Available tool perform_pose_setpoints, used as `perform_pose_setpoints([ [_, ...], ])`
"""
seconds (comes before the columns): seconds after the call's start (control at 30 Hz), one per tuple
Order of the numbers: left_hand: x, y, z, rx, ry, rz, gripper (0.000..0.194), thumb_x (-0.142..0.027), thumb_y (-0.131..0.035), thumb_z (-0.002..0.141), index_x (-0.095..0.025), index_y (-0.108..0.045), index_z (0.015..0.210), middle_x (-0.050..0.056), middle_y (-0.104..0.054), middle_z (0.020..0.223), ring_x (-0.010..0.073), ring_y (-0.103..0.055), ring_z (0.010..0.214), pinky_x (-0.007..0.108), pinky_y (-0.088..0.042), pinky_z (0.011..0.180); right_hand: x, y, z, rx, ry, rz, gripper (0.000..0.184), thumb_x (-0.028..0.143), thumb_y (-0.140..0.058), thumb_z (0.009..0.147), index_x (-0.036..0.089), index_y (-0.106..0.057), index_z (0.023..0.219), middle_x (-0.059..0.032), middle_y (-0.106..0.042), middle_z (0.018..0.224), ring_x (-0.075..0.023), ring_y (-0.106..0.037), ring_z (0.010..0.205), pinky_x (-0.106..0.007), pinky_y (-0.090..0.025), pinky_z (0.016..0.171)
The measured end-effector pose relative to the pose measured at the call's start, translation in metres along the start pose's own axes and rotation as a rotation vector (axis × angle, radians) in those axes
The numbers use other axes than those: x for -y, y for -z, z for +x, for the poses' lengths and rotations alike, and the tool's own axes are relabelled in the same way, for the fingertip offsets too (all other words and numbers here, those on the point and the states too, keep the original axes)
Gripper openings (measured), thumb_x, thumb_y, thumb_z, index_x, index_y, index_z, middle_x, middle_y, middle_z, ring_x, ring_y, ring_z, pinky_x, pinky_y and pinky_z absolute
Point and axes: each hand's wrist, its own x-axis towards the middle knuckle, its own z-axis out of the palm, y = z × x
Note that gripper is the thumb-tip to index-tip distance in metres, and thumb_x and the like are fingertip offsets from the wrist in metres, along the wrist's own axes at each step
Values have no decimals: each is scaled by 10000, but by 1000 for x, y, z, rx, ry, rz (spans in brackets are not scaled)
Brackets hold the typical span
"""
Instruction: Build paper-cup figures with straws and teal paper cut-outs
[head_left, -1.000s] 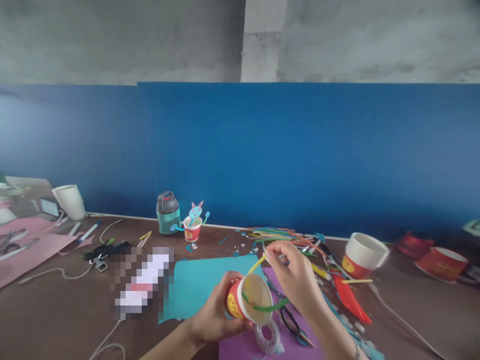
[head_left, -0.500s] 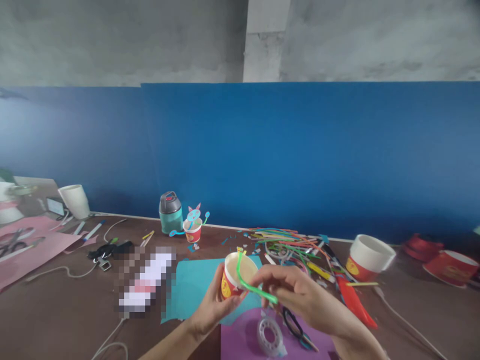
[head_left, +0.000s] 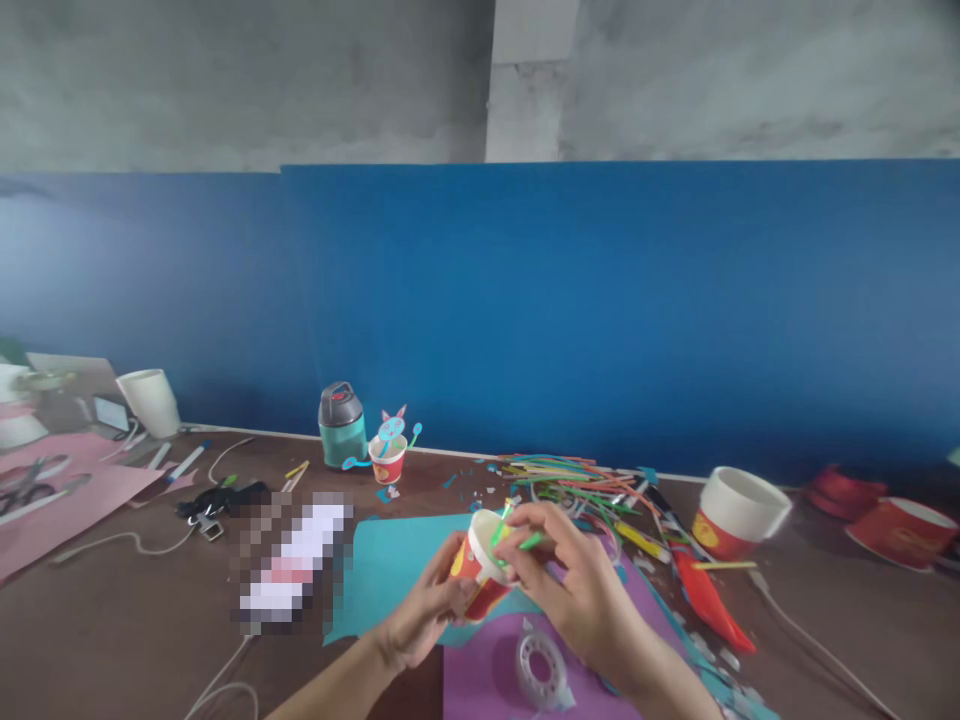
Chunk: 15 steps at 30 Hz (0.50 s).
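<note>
Fingers wrapped around its side, my left hand (head_left: pixel 427 610) grips a small red, yellow and white paper cup (head_left: pixel 487 598) that is tilted with its mouth up and toward the right. My right hand (head_left: pixel 574 580) is at the cup's mouth, its fingers pinched on a bent green straw (head_left: pixel 532 541). Part of the straw shows inside the rim, while the fingers cover the rest. Beneath both hands lie a turquoise paper sheet (head_left: pixel 397 565) and a purple paper sheet (head_left: pixel 480 670). On the purple one rests a clear tape roll (head_left: pixel 541 665).
Behind stand a decorated cup with a cat figure (head_left: pixel 388 460) and a teal jar (head_left: pixel 341 430). Several loose straws (head_left: pixel 555 470) lie beyond my right hand. To the right are a white-and-red cup (head_left: pixel 739 510) and a red pouch (head_left: pixel 712 605). Pink paper (head_left: pixel 112 490) lies left.
The cup has tipped and turned in my left hand. My right hand has come from the straw's outer end up to the rim, and the green straw now stands more upright.
</note>
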Motion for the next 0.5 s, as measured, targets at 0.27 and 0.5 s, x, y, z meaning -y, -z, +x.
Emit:
perform_pose_setpoints([
  [0.27,-6,0,1,80,101,-91,573,-442,-748,646,-223,-601,1155,66,-665,1003,207,-604,877,240,-390,671,1,0,7,-49,-141,445,295,415,-661,770,210,-520,928,-70,-715,846,-175,-673,674,-292,-536,621],
  [0.5,-5,2,3,116,87,-152,502,-410,-743,667,-184,-646,1104,65,-688,946,193,-618,849,248,-413,711,-6,0,3,-33,96,-119,186,227,-500,867,230,-674,933,-47,-688,873,-174,-634,809,-295,-502,720],
])
